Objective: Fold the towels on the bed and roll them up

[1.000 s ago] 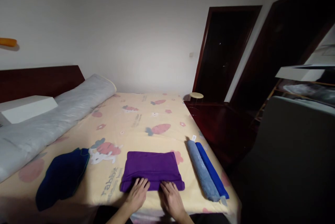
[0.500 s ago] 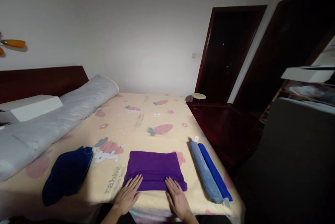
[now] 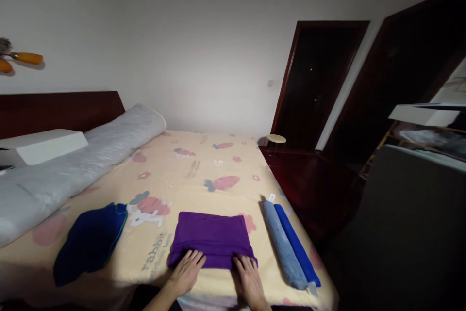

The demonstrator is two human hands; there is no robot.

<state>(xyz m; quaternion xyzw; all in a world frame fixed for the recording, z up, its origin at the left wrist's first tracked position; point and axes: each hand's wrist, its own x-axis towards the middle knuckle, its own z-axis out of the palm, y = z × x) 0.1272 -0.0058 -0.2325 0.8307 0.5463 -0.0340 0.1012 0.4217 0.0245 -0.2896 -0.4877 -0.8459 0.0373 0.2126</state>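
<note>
A purple towel [image 3: 213,233] lies folded on the bed in front of me, with a thicker folded band along its near edge. My left hand [image 3: 188,271] is on the left part of that band, fingers bent over the cloth. Toward its right end, my right hand [image 3: 249,274] has its fingers curled over the same band. Both thumbs are mostly hidden. To the right lie two rolled towels side by side, one grey-blue [image 3: 285,248] and one bright blue [image 3: 298,245]. A dark blue cloth [image 3: 91,243] with a green edge is spread on the left.
The bed [image 3: 196,194] has a yellow sheet with carrots and rabbits. A long grey rolled quilt [image 3: 91,155] and a white box [image 3: 47,148] are at the left. A round stool [image 3: 276,139] stands beyond the far right corner; a dark grey panel [image 3: 411,223] stands on the right.
My fingers have gone from lying flat on the purple towel to bending over its near edge. My left hand has shifted slightly right. The view has tilted a little.
</note>
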